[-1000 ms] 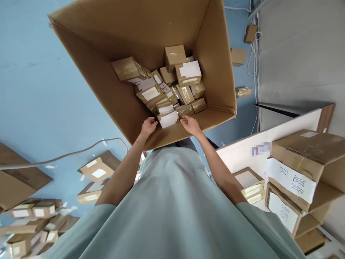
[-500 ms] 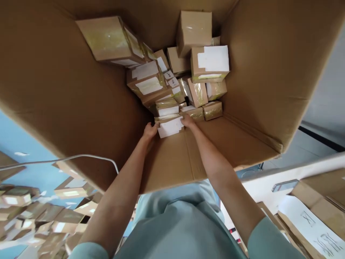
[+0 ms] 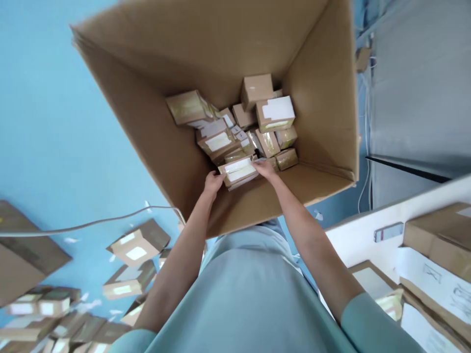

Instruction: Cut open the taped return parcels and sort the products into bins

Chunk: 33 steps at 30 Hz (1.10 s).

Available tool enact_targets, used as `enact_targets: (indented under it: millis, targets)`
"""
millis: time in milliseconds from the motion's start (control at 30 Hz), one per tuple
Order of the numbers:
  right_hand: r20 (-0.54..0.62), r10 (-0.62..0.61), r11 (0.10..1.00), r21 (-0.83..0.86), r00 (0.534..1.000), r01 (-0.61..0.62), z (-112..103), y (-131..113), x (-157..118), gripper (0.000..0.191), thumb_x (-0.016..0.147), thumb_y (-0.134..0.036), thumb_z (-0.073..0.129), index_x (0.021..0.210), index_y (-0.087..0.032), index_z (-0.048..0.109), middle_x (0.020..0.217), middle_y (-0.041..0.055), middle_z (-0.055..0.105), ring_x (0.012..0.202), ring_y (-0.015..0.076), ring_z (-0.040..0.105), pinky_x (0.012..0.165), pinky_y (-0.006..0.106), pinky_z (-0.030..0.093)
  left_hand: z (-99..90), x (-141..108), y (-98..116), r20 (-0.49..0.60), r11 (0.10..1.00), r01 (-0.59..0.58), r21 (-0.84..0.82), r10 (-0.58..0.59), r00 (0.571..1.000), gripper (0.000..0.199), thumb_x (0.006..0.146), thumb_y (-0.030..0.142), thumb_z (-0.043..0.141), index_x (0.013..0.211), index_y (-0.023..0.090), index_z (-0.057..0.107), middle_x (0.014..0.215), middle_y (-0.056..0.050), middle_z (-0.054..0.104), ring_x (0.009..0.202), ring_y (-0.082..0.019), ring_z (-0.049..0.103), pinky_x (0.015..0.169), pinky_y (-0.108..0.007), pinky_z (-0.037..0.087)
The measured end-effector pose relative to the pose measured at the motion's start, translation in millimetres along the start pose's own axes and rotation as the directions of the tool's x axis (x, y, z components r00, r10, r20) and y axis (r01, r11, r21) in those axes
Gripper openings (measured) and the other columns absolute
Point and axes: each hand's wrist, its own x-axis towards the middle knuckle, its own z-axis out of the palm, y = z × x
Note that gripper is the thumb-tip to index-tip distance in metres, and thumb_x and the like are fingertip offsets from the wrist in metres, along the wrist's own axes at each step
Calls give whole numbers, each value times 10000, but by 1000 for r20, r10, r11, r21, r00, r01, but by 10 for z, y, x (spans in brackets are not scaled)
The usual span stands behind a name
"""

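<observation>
a brown oblong cardboard parcel with a white label [image 3: 239, 171] is in hand, down inside a large, deep, open-topped brown cardboard carton [image 3: 221, 44], next to the wall nearest the person. as far as can be judged, the work is part-way: this one parcel is taken hold of, while a loose heap of smaller brown taped boxes [image 3: 275, 117] lies in the carton beyond it, none of them in a hand. whether the parcel is clear of what lies under it cannot be told. outside, more brown labelled boxes [image 3: 136, 247] lie about on the blue floor [image 3: 47, 122], and nothing shows whether those are dealt with.

both bare arms reach forward and down over the near rim, the elbows only slightly bent, the wrists converging. the left hand [image 3: 214, 182] grips the parcel's left end, its far fingers partly hidden; the right hand [image 3: 264, 168] is closed on the right end, fingers laid against the upper corner. the parcel sits between them, labelled face up and a little tilted, its right end higher in the view.
</observation>
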Motion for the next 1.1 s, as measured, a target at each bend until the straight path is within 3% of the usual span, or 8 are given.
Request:
enact_targets:
  millis: [133,267,500,633,800,867,1033,1100]
  targets:
    - [-194,-108,980,145,975,138,-560,-298,-844,235,965,-249,730,1130,-151,865,1214,124,876,1170,278,832,1082,384,618,-175,-555,714,-19,997,-73,-8,73,997,649,918,319,834,1492,97,627,1248,-171,806,1160,-293,782,1061,-426,623]
    - [-474,-211,935,156,855,318,-1180,-305,-1906,244,988,-246,730,1174,-189,877,1252,85,872,1174,287,827,1102,389,611,-79,-1180,1304,114,960,-277,-49,281,953,741,895,300,870,1560,145,583,1277,-155,803,1176,-293,790,1088,-440,631]
    - [-852,-30,940,154,523,305,-1787,293,-3737,238,989,-391,793,1175,-282,893,1218,33,878,1156,301,810,1104,419,607,789,-2181,1807,551,858,-514,11,424,719,877,921,361,889,1690,265,479,1540,-167,695,1304,-320,767,1085,-429,653]
    - [-914,117,945,223,390,240,-1744,1006,-4358,228,1002,-366,769,1162,-263,895,1211,73,877,1143,305,805,1061,424,612,1511,-2730,1664,737,823,-565,56,348,580,906,899,294,897,1703,276,480,1739,-166,521,1381,-341,728,1083,-421,659]
    - [-917,238,949,290,321,125,-1522,2047,-4834,278,1072,-320,648,1202,-249,883,1237,94,866,1200,298,774,1122,431,569,2334,-3419,1099,892,809,-572,134,153,426,739,883,254,888,1571,214,621,1581,-153,679,1331,-334,748,1028,-452,693]
    - [-908,257,954,293,330,62,-1438,2445,-4985,339,1084,-269,593,1297,-226,853,1336,109,836,1326,305,724,1208,455,516,2645,-3689,815,908,807,-567,162,103,406,717,876,280,908,1537,202,641,1511,-151,724,1283,-323,768,996,-453,706]
    - [-876,263,963,263,403,-56,-1212,3319,-5375,513,1052,-203,614,1558,-176,693,1761,159,510,1691,357,386,1396,565,286,3409,-4258,138,880,728,-649,221,138,454,701,846,312,950,1481,194,677,1384,-159,774,1256,-305,780,1018,-431,691]
    - [-877,254,966,249,408,-67,-1068,3637,-5558,560,1064,-235,623,1622,-199,632,1821,146,415,1738,364,284,1411,591,242,3669,-4415,-63,887,665,-717,207,181,424,722,831,332,962,1481,196,678,1295,-155,794,1229,-304,788,1041,-448,676]
